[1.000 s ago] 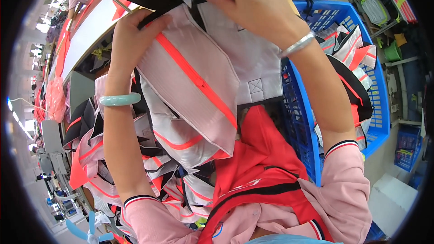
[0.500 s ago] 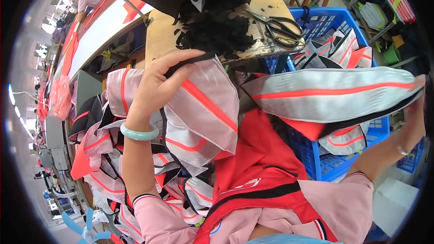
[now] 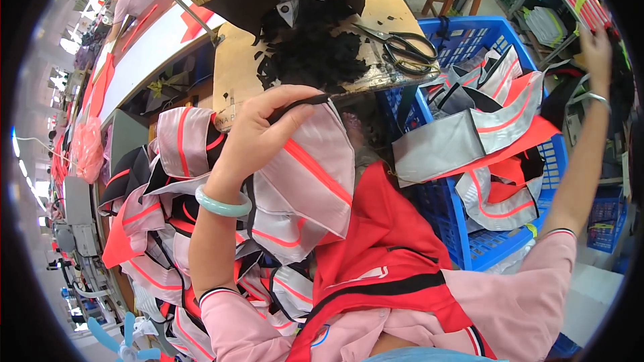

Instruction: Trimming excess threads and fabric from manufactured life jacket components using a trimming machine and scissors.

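Observation:
My left hand point(image 3: 272, 124), closed, pinches the black top edge of a grey reflective fabric piece point(image 3: 305, 177) with an orange-red stripe. The piece hangs down in front of the work board. My right arm stretches far out to the right, where my right hand point(image 3: 596, 50) is raised and smeared by motion; its fingers cannot be made out. Below it, a long silver fabric strip point(image 3: 439, 151) with a bright red underside lies across the blue crate point(image 3: 463, 245). The strip's dark far end reaches toward my right wrist; whether the hand touches it is unclear.
Black-handled scissors point(image 3: 406, 50) and black fabric scraps point(image 3: 312, 57) lie on the wooden board point(image 3: 231, 70), under a machine part. Many striped pieces point(image 3: 157, 271) are heaped at my left. A red apron point(image 3: 382, 241) covers my lap. Another person point(image 3: 137, 0) leans over a far table.
My right hand has swung outward and up. The long silver strip has dropped from mid-air onto the blue crate. My left hand still grips its piece, shifted slightly.

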Demonstrator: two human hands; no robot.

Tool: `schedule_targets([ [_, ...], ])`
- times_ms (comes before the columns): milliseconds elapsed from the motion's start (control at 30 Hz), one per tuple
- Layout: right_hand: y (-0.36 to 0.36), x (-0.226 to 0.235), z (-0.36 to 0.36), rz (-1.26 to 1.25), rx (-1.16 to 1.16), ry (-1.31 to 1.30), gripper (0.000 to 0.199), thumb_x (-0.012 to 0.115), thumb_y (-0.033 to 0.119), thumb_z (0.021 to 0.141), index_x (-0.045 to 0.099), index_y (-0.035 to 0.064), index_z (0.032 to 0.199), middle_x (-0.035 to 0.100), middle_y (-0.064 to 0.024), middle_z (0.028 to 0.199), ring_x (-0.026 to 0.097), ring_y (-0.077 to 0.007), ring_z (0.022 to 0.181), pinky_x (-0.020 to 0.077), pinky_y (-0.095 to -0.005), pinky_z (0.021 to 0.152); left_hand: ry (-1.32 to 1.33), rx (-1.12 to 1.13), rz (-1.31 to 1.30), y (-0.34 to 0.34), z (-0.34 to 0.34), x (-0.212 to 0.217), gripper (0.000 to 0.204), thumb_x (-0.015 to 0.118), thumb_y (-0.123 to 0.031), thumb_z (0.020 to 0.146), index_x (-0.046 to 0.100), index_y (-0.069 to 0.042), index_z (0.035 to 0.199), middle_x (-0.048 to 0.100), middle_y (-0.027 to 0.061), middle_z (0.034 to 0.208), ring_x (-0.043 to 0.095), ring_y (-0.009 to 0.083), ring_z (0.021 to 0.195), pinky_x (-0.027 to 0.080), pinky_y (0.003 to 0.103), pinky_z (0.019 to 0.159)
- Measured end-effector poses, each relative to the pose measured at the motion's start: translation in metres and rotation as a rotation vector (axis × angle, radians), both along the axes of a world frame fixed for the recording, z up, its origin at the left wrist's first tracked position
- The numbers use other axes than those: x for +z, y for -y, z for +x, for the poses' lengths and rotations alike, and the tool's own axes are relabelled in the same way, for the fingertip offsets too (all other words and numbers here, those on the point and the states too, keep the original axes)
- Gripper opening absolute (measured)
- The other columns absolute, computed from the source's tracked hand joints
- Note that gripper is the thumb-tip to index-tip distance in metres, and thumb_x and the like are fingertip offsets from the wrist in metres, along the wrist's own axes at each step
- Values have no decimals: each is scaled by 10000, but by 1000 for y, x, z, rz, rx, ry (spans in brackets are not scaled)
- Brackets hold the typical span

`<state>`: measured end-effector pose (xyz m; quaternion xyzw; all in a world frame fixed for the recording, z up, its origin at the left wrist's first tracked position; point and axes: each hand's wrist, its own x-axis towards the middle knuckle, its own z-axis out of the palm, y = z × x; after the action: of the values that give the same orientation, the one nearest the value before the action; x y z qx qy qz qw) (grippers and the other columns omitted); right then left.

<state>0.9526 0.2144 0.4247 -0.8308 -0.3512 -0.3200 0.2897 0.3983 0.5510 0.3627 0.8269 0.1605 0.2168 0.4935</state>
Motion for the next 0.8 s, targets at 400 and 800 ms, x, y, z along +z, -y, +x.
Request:
schedule_targets([
  [400,-231,-140,-226,-659,219,-102,272,567,257,855,644,22,966,601,-168,926,605,-345,890,481,-438,817,63,250,22,-4,-3,-20,196,642,-91,862,655,35,1010,631,16,783,553,66,711,439,210,639],
  [800,-197,-137,-265,-381,571,-557,283,632,169,841,546,-9,1043,626,-124,779,644,-225,734,484,-348,639,111,255,-185,-8,-5,-33,132,660,-92,850,645,17,924,510,-71,680,413,3,614,316,190,530],
])
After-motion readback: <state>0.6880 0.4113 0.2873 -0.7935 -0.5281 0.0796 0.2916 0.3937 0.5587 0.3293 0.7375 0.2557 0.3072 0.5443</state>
